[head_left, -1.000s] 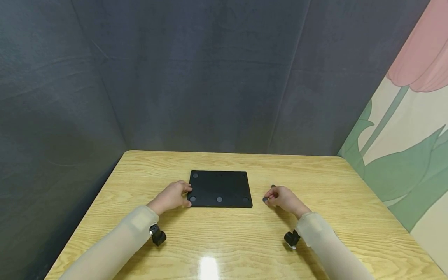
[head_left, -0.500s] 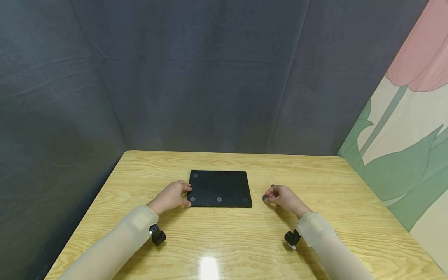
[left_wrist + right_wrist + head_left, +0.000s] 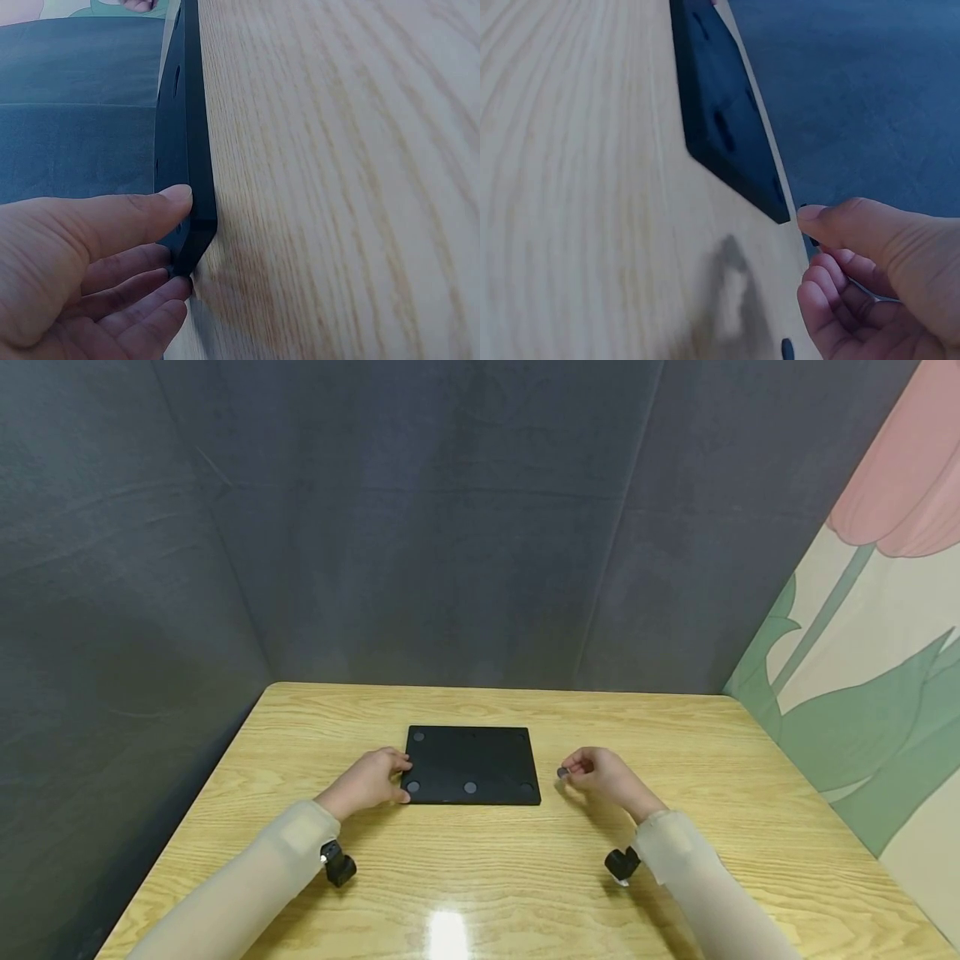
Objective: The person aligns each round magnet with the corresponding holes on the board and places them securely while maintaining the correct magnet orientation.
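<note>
A flat black rectangular board lies on the table, with round spots along its front and back edges. Three of these spots look grey; the others are darker. My left hand holds the board's left end, thumb at the front corner and fingertips against the side, as the left wrist view shows. Right of the board, my right hand pinches a small dark disc between thumb and fingers, raised over the table. In the right wrist view, the thumb mostly covers that disc. Another dark disc lies on the table below this hand.
The wooden table has its far edge against a dark grey curtain. To the right stands a wall panel painted with a pink flower and green leaves. A small black camera sits on each wrist.
The right hand has lifted slightly and shifted a little left with the disc. The second disc behind it, visible earlier, is now hidden in the head view. Left hand and board have stayed still.
</note>
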Available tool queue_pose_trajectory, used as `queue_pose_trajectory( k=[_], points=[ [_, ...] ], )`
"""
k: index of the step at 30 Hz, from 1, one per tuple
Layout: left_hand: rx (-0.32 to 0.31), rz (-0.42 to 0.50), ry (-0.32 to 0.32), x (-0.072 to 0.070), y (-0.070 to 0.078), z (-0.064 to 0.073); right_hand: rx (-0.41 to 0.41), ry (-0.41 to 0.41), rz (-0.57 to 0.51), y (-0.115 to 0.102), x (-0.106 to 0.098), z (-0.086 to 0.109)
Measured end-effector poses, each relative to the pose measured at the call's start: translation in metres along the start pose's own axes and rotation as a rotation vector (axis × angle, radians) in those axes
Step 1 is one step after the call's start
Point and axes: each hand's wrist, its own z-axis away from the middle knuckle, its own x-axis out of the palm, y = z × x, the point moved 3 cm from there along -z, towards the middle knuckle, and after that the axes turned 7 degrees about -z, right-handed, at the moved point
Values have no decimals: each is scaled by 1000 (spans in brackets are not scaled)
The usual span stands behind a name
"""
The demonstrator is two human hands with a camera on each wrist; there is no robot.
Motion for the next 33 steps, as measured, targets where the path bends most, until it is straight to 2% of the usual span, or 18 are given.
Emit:
queue_pose_trajectory(
  k=[7, 13, 33],
  points=[
    [-6, 6, -1, 1, -1, 1, -62, -2, -14, -13, -2, -5],
    [1, 3, 1, 1, -1, 0, -45, -1, -23, -23, -2, -10],
    [6, -7, -1, 0, -1, 0, -85, -9, -30, -66, 7, -36]
  ],
)
